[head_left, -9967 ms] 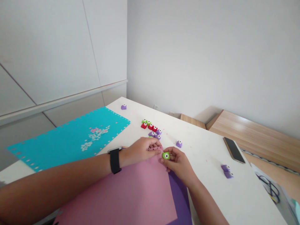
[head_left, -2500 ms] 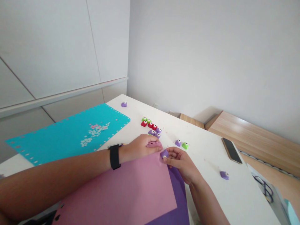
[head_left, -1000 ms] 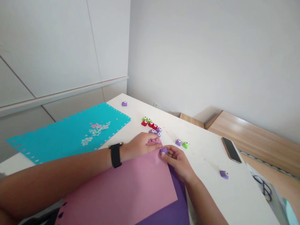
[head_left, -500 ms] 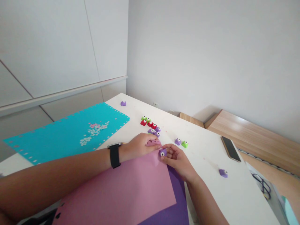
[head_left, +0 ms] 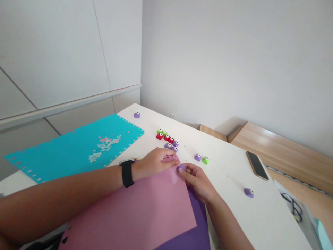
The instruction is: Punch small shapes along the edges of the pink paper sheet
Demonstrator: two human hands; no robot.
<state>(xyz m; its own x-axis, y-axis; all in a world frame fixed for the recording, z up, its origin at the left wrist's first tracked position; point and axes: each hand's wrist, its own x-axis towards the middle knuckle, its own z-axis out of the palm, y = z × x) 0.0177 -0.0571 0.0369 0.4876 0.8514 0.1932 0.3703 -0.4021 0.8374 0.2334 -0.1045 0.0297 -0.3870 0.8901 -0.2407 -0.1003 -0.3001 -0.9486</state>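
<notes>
My left hand [head_left: 157, 161], with a dark watch band on its wrist, is closed on the far edge of a pink sheet of paper [head_left: 145, 208]. Small dark punched shapes show along that edge beside the fingers. At the sheet's far right corner, my right hand [head_left: 195, 178] grips a small purple craft punch [head_left: 181, 168] with its thumb on the white button. The punch sits at the paper's edge. A purple sheet [head_left: 199, 211] lies beneath the pink one.
Several red, green and purple punches [head_left: 167, 138] cluster beyond my hands. Other punches [head_left: 197, 157] stand apart on the white table [head_left: 229, 208]. A turquoise sheet [head_left: 70, 149] with cut-out blossoms lies left; a phone [head_left: 257, 165] rests near the right edge.
My right thumb has moved onto the punch's white button, covering most of it. My left hand and the pink sheet stay in place.
</notes>
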